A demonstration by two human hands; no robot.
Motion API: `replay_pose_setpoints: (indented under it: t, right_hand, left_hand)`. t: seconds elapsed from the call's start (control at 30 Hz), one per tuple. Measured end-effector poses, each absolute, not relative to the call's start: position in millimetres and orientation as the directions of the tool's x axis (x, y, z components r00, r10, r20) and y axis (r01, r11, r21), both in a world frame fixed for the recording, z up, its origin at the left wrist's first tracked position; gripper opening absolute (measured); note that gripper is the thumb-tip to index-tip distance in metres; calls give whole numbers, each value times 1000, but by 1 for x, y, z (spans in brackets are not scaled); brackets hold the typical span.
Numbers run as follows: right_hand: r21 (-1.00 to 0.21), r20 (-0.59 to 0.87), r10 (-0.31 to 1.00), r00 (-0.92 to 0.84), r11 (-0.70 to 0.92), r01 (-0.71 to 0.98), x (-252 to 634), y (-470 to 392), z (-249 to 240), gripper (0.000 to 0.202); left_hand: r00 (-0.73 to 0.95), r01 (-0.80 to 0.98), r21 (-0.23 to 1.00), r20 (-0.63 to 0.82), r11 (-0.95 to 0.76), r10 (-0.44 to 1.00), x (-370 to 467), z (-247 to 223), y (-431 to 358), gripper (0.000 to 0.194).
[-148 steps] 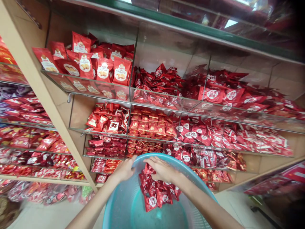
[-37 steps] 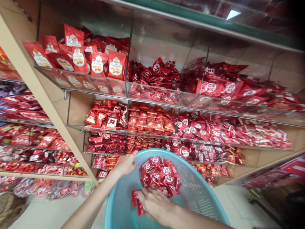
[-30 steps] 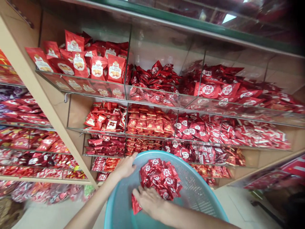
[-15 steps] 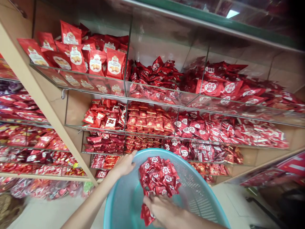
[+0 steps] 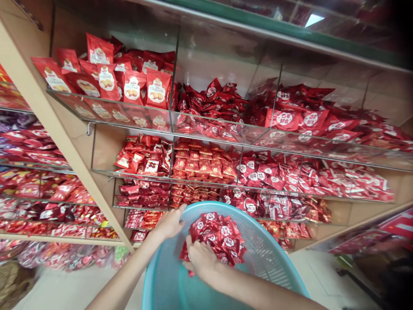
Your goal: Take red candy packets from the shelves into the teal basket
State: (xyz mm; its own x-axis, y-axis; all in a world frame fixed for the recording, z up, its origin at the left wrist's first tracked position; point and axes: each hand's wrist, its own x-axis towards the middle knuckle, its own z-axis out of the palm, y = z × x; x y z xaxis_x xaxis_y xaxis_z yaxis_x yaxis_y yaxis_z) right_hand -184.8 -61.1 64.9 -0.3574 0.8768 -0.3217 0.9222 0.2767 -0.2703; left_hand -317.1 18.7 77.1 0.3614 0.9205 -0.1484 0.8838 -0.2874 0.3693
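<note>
A light-blue plastic basket [image 5: 258, 234] with a perforated wall fills the lower middle of the head view. My left hand [image 5: 170, 223] is closed over its rim on the far left side. Down in the basket lies a heap of small red snack packets [image 5: 222, 234] with white round labels. My right hand [image 5: 201, 258] reaches in at the heap's near left edge, its fingers curled round red packets that stick out beside and below them. My palm and the heap hide most of what those fingers grip.
Beyond the basket rise glass-fronted shelves [image 5: 206, 118] stocked with red packets, the larger biscuit packets [image 5: 158, 88] at upper left. A slanting wooden divider [image 5: 64, 142] separates another stocked shelf unit. Bagged goods [image 5: 64, 255] lie on the floor at left.
My right hand has moved up and left within the basket, to the heap's left edge. My left hand stays on the rim, and the view has shifted slightly.
</note>
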Motion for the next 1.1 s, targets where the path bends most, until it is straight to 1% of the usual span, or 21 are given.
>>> replay_pose_setpoints:
  t: [0.1,0.27,0.37,0.5,0.57,0.6,0.7,0.77,0.83,0.87,0.9,0.93,0.97,1.03,1.1]
  right_hand:
    - [-217,-341,883,-321,258,941,-180,-63,63,63]
    - [-189,-325,900,-292,241,952,-175,-70,68,59]
    - [-145,-296,918,-263,230,962,-183,-68,68,56]
    - [-96,-237,933,-272,256,962,-190,-62,76,62]
    - [-82,-215,932,-291,280,957,-184,-62,86,59]
    - [-86,-206,929,-306,295,952,-177,-63,91,54]
    - [-155,-219,885,-411,384,910,-147,-69,102,34]
    - [-245,-314,799,-514,454,856,-125,-75,104,24]
    - [-343,-420,700,-578,467,815,-108,-83,103,17]
    - [-372,-444,676,-588,458,807,-102,-86,102,14]
    - [-382,-442,679,-586,449,808,-98,-88,102,11]
    - [-371,-415,706,-574,445,815,-96,-89,102,10]
    - [-333,-367,748,-552,449,829,-96,-89,104,11]
    - [-216,-262,817,-514,469,856,-97,-87,107,19]
    - [-108,-187,832,-522,511,853,-99,-82,110,27]
  left_hand:
    - [356,885,371,-148,-282,923,-318,77,19,56]
    - [359,892,351,-162,-286,919,-318,79,18,55]
    - [353,892,356,-162,-279,922,-318,80,18,56]
    - [355,888,367,-160,-278,921,-319,79,17,56]
    - [364,885,365,-155,-289,919,-319,79,18,55]
    - [370,882,365,-147,-298,917,-319,78,18,54]
    - [373,880,366,-135,-304,918,-319,77,19,55]
    - [363,882,372,-147,-289,920,-319,77,19,56]
    - [352,888,371,-165,-273,921,-318,78,19,56]
    - [350,889,370,-173,-269,920,-318,78,19,56]
    - [350,891,366,-178,-269,920,-318,78,19,55]
    - [351,892,361,-177,-271,920,-318,78,19,55]
    - [352,892,359,-171,-275,920,-318,78,18,55]
    - [356,889,359,-154,-283,922,-318,78,18,54]
    - [357,886,364,-144,-286,923,-318,78,17,53]
